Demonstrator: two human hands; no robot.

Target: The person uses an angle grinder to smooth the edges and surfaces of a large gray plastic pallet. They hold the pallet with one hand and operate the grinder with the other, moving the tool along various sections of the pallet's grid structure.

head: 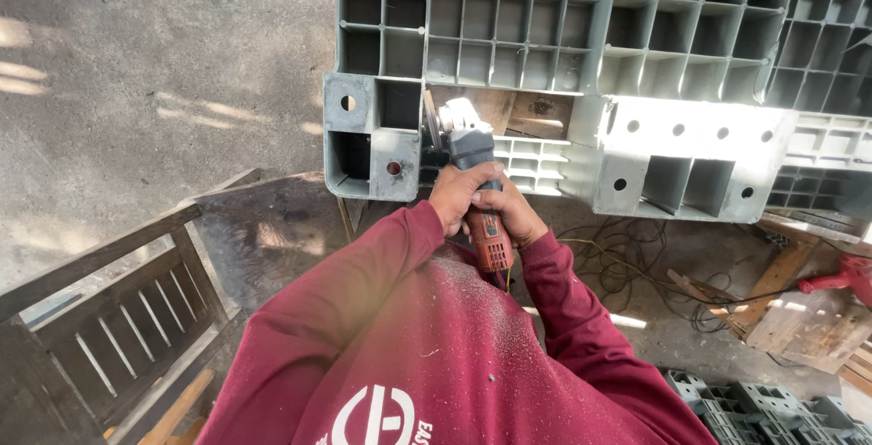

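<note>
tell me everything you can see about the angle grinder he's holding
The angle grinder is a corded-looking handheld tool with a grey head and an orange-red rear body. Its disc end points away from the person, into a gap of the grey plastic pallet, near a wooden block. The left hand wraps the front of the body, the right hand grips further back. Pale dust covers the maroon sleeves below it.

From where I stand, there are no packages, signs or screens anywhere here. The one label-like mark is a white printed emblem [374,418] on the chest of the dark red sweatshirt [454,354], low in view: a rounded ring shape with a stroke of small white lettering beside it, partly cut off by the bottom edge.
</note>
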